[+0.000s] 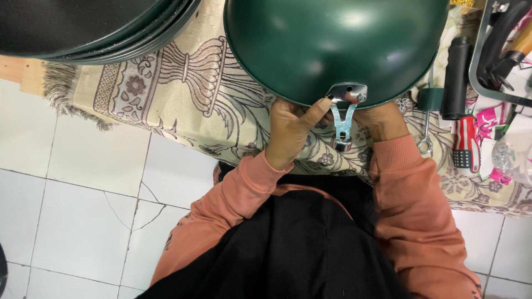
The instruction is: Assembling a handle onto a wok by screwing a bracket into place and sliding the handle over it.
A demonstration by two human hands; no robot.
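A dark green pan (332, 44) lies upside down on a patterned cloth (183, 94). A silver metal handle bracket (344, 113) sticks out from its near rim. My left hand (291, 130) grips the pan's rim beside the bracket, thumb pressed against the metal. My right hand (382, 122) holds the rim on the bracket's other side, its fingers hidden under the pan. Both sleeves are salmon pink.
A stack of dark pans (94, 25) sits at the top left. To the right lie a black handle (455, 77), a red-handled tool (464, 141), a small spanner (425, 138) and a wire rack (499, 50). White floor tiles (72, 188) lie below.
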